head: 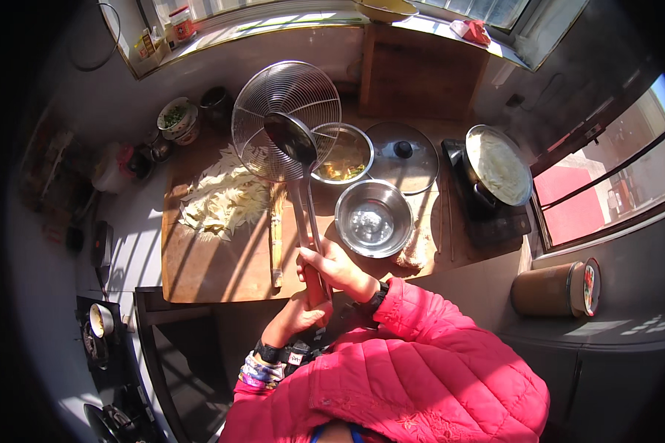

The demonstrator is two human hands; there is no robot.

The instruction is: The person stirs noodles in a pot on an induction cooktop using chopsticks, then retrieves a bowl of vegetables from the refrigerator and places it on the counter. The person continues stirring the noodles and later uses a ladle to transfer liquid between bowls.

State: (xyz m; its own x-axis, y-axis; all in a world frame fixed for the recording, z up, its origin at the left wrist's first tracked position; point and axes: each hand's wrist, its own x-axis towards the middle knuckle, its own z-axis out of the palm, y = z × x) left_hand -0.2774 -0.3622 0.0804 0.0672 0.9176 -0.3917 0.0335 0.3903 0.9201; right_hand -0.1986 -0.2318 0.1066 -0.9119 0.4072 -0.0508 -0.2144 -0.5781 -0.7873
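Observation:
My left hand (296, 315) is closed around the lower handles of a wire strainer (255, 116) and a metal ladle (291, 135), held together. Higher up on the same handles, my right hand (332, 266) grips them too. The ladle's bowl overlaps the strainer's mesh above the wooden board (221, 285). Cut dough pieces (221, 205) lie heaped on the board, left of a bundled straw brush (277, 238). An empty-looking steel bowl (374, 219) stands right of the handles, and behind it a steel bowl of food in liquid (341, 155).
A glass lid (404, 158) lies near the bowls, with a cloth (415, 249) and chopsticks (450, 221) nearby. At right, a full pan (499, 166) sits on a black cooker (493, 227). Bowls with chopped greens (174, 116) stand at back left.

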